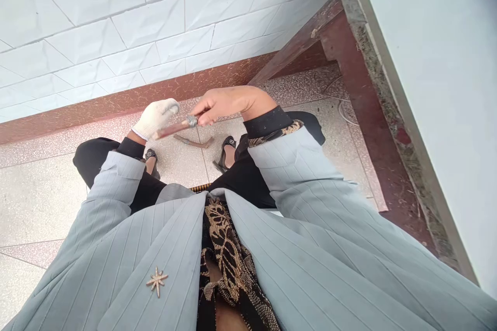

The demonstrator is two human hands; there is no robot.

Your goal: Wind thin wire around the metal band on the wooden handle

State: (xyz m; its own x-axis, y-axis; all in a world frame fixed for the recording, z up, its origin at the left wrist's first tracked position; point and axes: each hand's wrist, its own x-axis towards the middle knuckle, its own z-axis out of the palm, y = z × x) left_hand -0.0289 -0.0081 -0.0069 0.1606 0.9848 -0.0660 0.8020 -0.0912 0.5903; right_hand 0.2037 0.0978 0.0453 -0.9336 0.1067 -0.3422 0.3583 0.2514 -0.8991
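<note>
My right hand [225, 103], bare, is closed around one end of a reddish-brown wooden handle [173, 129]. Grey wire is wound round the handle close to my fingers, and its free end points left, passing in front of the glove's cuff. Whatever the handle may be joined to is hidden by my hand. My left hand [157, 116] wears a white knitted glove and has its fingers curled shut; anything inside them cannot be made out. Below both hands, a curved brown stick [194, 142] lies on the floor between my feet.
A white tiled wall [155, 26] with a brown skirting band rises in front. On the right stands a reddish-brown wooden frame [349, 62] beneath a pale top [435, 62]. A thin white cable [341, 111] lies on the speckled tile floor [42, 196] beside it.
</note>
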